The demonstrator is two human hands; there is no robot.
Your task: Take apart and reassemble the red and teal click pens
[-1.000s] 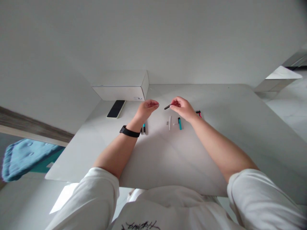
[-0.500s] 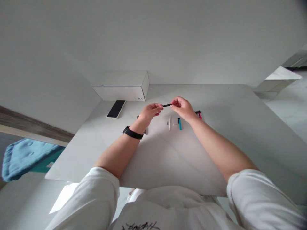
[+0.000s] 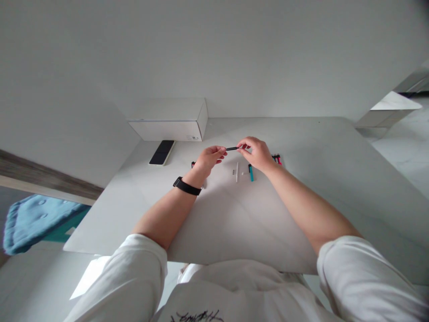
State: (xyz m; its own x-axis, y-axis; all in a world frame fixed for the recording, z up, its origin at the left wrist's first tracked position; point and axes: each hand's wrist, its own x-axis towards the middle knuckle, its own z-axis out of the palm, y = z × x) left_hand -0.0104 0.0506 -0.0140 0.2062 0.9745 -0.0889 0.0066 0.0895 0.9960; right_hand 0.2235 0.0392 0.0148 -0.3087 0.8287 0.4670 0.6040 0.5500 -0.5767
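Note:
A slim black pen-like tube (image 3: pixel 232 148) is held level above the white table, stretched between my two hands. My left hand (image 3: pixel 210 158) pinches its left end with thumb and fingers. At the other end, the thumb and forefinger of my right hand (image 3: pixel 256 153) close on the tip. Below the hands lie a thin white stick (image 3: pixel 237 172), a teal pen piece with a black end (image 3: pixel 251 172) and a few tiny parts (image 3: pixel 233 172). Some dark and white pieces sit partly hidden behind my left wrist.
A white box (image 3: pixel 167 129) stands against the wall at the back left, with a phone (image 3: pixel 162 152) in front of it. Several pink and black pieces (image 3: pixel 277 159) lie beside my right wrist. The table (image 3: pixel 231 223) ends just before my body.
The black tube has shifted slightly left and levelled out. My right hand's fingers have moved a little along its end; both hands stay in nearly the same place.

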